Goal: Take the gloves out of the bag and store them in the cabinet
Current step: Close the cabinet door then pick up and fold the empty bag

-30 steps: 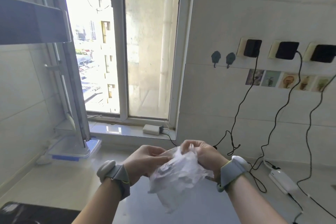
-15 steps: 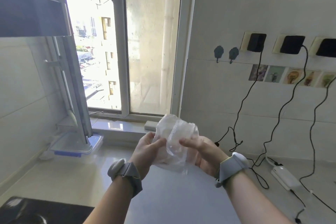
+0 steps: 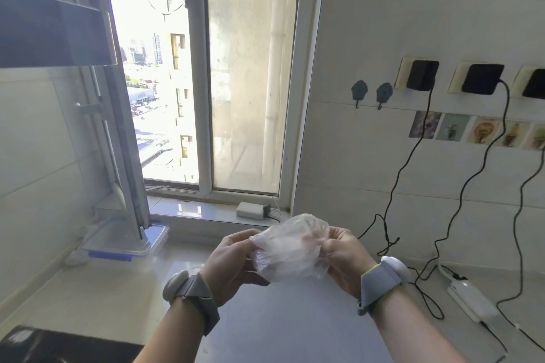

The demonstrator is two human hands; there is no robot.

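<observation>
A crumpled wad of clear plastic gloves (image 3: 290, 247) hangs in the air above the pale counter, held between both hands. My left hand (image 3: 233, 264) pinches its left edge with thumb and fingers. My right hand (image 3: 343, 259) grips its right side. I cannot tell whether the clear film is the gloves alone or a bag around them. A dark cabinet underside (image 3: 53, 35) juts in at the upper left. Both wrists wear grey bands.
A lidded plastic box (image 3: 124, 240) sits by the open window frame at the left. A white adapter (image 3: 250, 210) lies on the sill. Black cables (image 3: 413, 156) hang from wall plugs to a white power strip (image 3: 472, 300) at the right. A dark surface (image 3: 59, 348) fills the lower left corner.
The plastic bundle went from hanging loose below my hands to being gathered into a compact wad held higher between them. My view has tilted slightly.
</observation>
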